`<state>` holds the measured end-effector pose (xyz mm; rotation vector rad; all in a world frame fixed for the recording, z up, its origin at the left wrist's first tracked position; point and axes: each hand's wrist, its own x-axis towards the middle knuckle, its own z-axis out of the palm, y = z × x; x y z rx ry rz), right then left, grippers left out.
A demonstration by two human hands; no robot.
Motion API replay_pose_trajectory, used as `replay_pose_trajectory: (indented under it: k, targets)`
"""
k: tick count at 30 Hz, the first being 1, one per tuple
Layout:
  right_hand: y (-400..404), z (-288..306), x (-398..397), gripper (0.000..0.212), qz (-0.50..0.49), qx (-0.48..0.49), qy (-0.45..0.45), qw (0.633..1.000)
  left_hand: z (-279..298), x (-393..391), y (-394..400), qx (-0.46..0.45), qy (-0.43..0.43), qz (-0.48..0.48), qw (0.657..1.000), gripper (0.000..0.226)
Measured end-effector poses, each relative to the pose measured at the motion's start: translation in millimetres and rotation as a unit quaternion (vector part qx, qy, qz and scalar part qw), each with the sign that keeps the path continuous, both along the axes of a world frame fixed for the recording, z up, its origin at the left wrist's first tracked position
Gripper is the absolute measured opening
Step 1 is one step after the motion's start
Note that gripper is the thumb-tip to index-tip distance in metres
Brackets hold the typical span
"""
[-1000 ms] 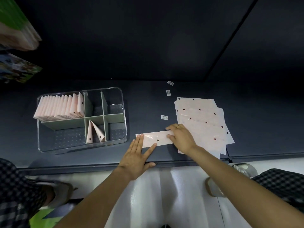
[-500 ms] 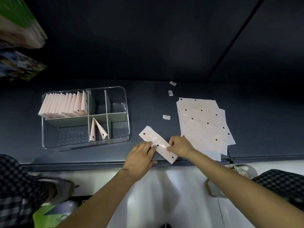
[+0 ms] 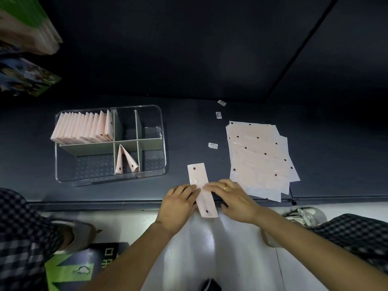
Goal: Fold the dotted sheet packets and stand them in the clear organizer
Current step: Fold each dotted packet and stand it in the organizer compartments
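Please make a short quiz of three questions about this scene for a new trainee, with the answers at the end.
1. True or false: the strip under both hands lies fully on the table.
2. Where does the loose folded packet stand in the organizer? A) with the row of packets B) near middle compartment C) far right compartment
3. Fill in: the pile of flat sheets lies to the ____ of the strip.

Key
1. False: its near end hangs over the table edge, between the left hand and the right hand.
2. B
3. right
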<state>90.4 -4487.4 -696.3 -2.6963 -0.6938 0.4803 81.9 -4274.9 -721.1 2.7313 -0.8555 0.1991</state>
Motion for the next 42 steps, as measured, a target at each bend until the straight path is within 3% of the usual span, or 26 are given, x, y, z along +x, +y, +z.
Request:
replay_pose_trajectory:
  k: [3, 7, 11, 14, 17, 20, 22, 24, 26, 30, 31, 33, 35, 38, 42]
  targets:
    - [5.4, -11.5, 1.7, 0.061, 0.009, 0.028, 0.020, 0.999, 4.4, 0.0, -2.7, -0.046, 0.014, 0.047, 0.998, 0.040]
    - [18.0, -17.7, 6.8, 0.046, -0.103, 0.116, 0.018, 0.988, 3.6, 0.3, -5.2, -0.139, 0.080, 0.106, 0.981, 0.020]
    - [29.0, -12.5, 13.3, 0.022, -0.283, 0.260, 0.102, 0.918, -1.9, 5.5, -6.8, -0.167, 0.161, 0.163, 0.959, 0.016]
    - [34.8, -7.1, 25.4, 0.007, -0.336, 0.248, 0.115, 0.901, -5.9, 11.6, -10.7, -0.189, 0.197, 0.240, 0.932, 0.016]
    - [45.5, -9.6, 35.2, 0.013, -0.379, 0.203, 0.121, 0.895, -6.5, 14.9, -14.7, -0.203, 0.210, 0.323, 0.900, 0.015]
    - [50.2, -10.3, 44.3, 0.020, -0.402, 0.164, 0.132, 0.891, -3.6, 14.1, -19.2, -0.182, 0.215, 0.349, 0.894, 0.013]
    - [51.0, -8.6, 47.6, 0.021, -0.405, 0.143, 0.139, 0.892, -0.5, 13.1, -19.9, -0.165, 0.173, 0.324, 0.915, 0.017]
    - [51.4, -7.8, 48.1, 0.021, -0.409, 0.136, 0.145, 0.891, -0.1, 13.1, -20.2, -0.136, 0.138, 0.223, 0.955, 0.032]
    - [51.5, -5.9, 47.5, 0.020, -0.411, 0.135, 0.150, 0.889, -3.5, 13.9, -19.6, -0.033, 0.156, 0.102, 0.982, 0.055]
    - [52.3, -2.5, 42.3, 0.018, -0.422, 0.139, 0.154, 0.882, -14.9, 11.5, -15.8, 0.120, 0.171, 0.039, 0.977, 0.073]
    - [53.7, -2.0, 37.5, 0.021, -0.421, 0.129, 0.132, 0.888, -16.1, 11.1, -15.6, 0.136, 0.170, 0.033, 0.976, 0.074]
    - [58.0, -1.5, 22.1, 0.031, -0.369, 0.067, -0.013, 0.927, -15.6, 11.8, -14.3, 0.156, 0.163, 0.020, 0.974, 0.075]
    - [59.4, -6.4, 5.8, 0.040, -0.235, 0.026, -0.132, 0.963, -14.5, 12.8, -13.5, 0.170, 0.162, 0.014, 0.972, 0.076]
    - [48.9, -20.3, -6.6, 0.051, -0.056, -0.063, -0.132, 0.988, -13.2, 16.3, -10.9, 0.176, 0.173, -0.002, 0.969, 0.078]
    - [27.5, -25.0, -8.2, 0.058, -0.014, -0.157, -0.165, 0.974, -7.6, 22.7, 6.5, 0.167, 0.173, -0.019, 0.971, 0.090]
